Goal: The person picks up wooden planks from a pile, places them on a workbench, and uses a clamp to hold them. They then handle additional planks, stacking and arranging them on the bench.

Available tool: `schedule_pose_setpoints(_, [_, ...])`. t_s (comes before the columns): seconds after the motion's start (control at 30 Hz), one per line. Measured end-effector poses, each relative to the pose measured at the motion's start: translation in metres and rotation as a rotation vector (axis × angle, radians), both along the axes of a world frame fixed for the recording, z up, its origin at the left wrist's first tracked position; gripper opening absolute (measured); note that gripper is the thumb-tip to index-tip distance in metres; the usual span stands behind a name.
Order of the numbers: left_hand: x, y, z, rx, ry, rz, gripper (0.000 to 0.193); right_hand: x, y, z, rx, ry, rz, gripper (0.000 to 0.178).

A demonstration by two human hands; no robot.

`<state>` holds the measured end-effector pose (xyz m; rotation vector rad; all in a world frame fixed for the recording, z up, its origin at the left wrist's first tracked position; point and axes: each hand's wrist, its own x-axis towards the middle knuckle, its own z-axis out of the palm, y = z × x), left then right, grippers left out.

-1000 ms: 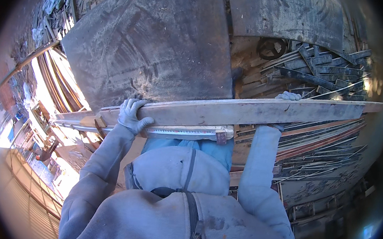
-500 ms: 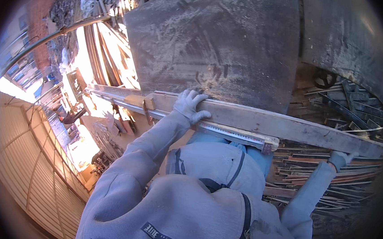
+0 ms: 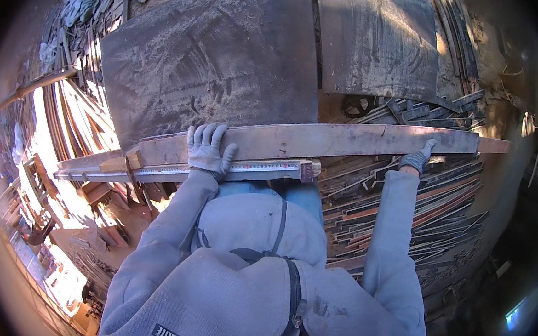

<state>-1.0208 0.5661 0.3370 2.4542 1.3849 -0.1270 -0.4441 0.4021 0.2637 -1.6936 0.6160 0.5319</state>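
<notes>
A long wooden board lies across in front of me, sloping slightly up to the right. My left hand, in a pale work glove, rests on it with fingers spread. Farther right, my gloved right hand grips the board's near edge, thumb on top; its other fingers are hidden beneath. A rail with a measuring scale runs along the near side, ending in a dark reddish end piece. Left of my left hand, a small wooden block sits at the rail.
Beyond the board stands a large dusty metal tabletop, with a second metal sheet to its right. Piled wooden strips lie below the board's right part. More long strips lie in sunlight at the left.
The view has swung right, so the board and rail sit farther left and slope differently. More of the board's right end shows. Both hands stay on the board.
</notes>
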Motion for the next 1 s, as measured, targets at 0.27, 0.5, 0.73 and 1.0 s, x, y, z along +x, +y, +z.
schedule_pose_setpoints(0.27, [0.027, 0.055, 0.003, 0.069, -0.027, 0.005, 0.051, 0.032, 0.043, -0.013, 0.025, 0.123, -0.001, 0.094])
schedule_pose_setpoints(0.5, [0.03, 0.055, 0.003, 0.096, 0.004, 0.018, 0.049, 0.03, 0.023, -0.03, -0.044, 0.263, 0.193, 0.103])
schedule_pose_setpoints(0.73, [0.031, 0.054, -0.002, 0.158, 0.019, 0.004, 0.044, -0.044, -0.002, 0.042, 0.1, 0.461, 0.457, 0.069])
schedule_pose_setpoints(1.0, [0.03, 0.053, -0.005, 0.195, 0.006, -0.007, 0.045, -0.359, 0.036, 0.076, 0.176, 0.698, 0.977, 0.083])
